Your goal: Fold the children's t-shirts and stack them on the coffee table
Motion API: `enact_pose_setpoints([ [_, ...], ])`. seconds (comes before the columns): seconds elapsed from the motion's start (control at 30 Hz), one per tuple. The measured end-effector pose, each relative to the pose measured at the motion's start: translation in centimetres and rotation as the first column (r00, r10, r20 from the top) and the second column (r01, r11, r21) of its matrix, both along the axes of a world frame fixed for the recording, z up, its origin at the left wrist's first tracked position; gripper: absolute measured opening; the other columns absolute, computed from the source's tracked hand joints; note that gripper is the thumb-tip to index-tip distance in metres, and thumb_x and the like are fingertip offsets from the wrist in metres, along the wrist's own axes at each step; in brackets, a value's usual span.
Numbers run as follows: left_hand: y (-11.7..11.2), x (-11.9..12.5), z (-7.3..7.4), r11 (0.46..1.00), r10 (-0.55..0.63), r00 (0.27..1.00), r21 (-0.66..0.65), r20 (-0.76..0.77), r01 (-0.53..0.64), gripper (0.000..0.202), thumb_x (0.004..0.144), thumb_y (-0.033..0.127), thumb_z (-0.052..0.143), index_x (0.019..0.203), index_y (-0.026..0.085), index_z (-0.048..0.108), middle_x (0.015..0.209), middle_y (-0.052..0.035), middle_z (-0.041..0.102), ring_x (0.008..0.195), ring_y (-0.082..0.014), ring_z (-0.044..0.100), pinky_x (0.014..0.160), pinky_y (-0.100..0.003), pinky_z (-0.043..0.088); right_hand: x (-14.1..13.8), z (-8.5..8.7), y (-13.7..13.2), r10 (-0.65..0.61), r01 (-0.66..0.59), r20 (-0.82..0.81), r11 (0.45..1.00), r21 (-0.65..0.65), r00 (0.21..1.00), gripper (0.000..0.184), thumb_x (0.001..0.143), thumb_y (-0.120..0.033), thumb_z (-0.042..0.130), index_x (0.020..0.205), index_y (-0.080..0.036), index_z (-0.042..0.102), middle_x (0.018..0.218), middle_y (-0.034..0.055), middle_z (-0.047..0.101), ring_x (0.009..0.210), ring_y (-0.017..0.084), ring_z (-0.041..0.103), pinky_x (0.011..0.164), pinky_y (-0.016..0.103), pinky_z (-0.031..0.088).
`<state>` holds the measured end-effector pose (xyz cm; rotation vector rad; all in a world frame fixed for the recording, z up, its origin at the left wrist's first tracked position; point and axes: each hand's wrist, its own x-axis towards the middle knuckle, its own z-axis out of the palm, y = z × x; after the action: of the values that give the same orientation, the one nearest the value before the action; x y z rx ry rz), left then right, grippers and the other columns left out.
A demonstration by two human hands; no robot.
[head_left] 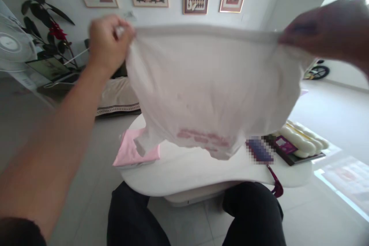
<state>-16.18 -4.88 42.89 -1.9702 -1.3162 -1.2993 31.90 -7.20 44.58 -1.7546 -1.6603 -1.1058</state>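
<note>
A white T-shirt (213, 77) hangs stretched between my two hands above the table, its hem edge uppermost and pulled straight. Faded pinkish print shows near its lower end. My left hand (108, 40) pinches one upper corner of the shirt. At the opposite corner my right hand (325, 30) is closed on the fabric, blurred by motion. The shirt's lower part droops over the white table (184, 169). Behind a hanging sleeve, a folded pink cloth (129, 148) lies at the table's left end.
A pale puffy item (305, 138) sits on a dark flat object at the table's right, beside a blurred-out phone-like thing (261, 150) with a dark red strap (276, 182). My knees are under the near edge. A fan (13, 42) stands at left.
</note>
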Motion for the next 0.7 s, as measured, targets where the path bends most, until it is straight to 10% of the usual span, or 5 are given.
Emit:
enact_pose_setpoints([
  [0.07,2.0,0.2,-3.0,0.982,0.010,1.000,-0.190,-0.002,-0.010,0.030,0.083,0.041,0.048,0.093,0.016,0.061,0.074,0.0020,0.061,0.070,-0.0114,0.053,0.066,-0.026,0.039,-1.9,-2.2,0.7,0.136,-0.126,0.035,0.971,-0.204,0.990,0.054,0.061,-0.037,-0.013,0.016,-0.007,-0.010,0.107,0.0209,0.052,0.077,0.010,0.056,0.057,0.045,0.031],
  [0.2,7.1,1.2,-7.4,0.958,0.022,0.998,-0.288,0.064,-0.002,0.025,0.077,0.036,0.055,0.084,0.013,0.064,0.069,-0.0001,0.062,0.067,-0.0116,0.053,0.065,-0.023,0.038,-5.2,-6.7,4.4,0.202,-0.230,-0.113,0.890,-0.393,0.973,0.077,0.068,-0.045,-0.001,0.023,0.006,0.035,0.076,0.0182,0.061,0.079,0.007,0.054,0.055,0.039,0.030],
  [0.4,11.8,1.4,-4.9,0.979,0.028,0.988,-0.203,0.153,0.004,0.030,0.079,0.037,0.055,0.090,0.009,0.063,0.084,-0.0029,0.064,0.073,-0.0092,0.051,0.071,-0.021,0.036,-6.0,-6.4,8.5,0.145,-0.157,-0.181,0.986,-0.050,0.973,0.092,0.072,-0.056,0.004,0.080,0.019,0.057,0.083,0.0227,0.061,0.084,0.012,0.056,0.053,0.037,0.026],
  [0.57,7.7,0.5,-4.6,0.976,-0.140,0.985,-0.153,0.098,0.154,0.039,0.082,0.045,0.050,0.094,0.010,0.063,0.082,-0.0005,0.063,0.067,-0.0066,0.049,0.066,-0.019,0.038,-5.2,-7.5,5.3,0.238,-0.233,-0.049,0.968,0.089,0.970,0.080,0.085,-0.049,0.007,0.099,0.011,0.057,0.092,0.0141,0.061,0.083,0.008,0.054,0.058,0.030,0.026],
  [0.7,1.4,-0.4,-12.3,0.914,-0.245,0.967,-0.316,0.074,0.255,0.029,0.079,0.042,0.054,0.084,0.016,0.066,0.077,0.0001,0.066,0.067,-0.0107,0.056,0.062,-0.020,0.041,-3.6,-15.6,-0.1,0.361,-0.359,0.103,0.933,-0.034,0.927,0.038,0.093,-0.029,0.035,0.091,-0.007,0.065,0.080,0.0086,0.063,0.073,0.008,0.050,0.062,0.022,0.031],
])
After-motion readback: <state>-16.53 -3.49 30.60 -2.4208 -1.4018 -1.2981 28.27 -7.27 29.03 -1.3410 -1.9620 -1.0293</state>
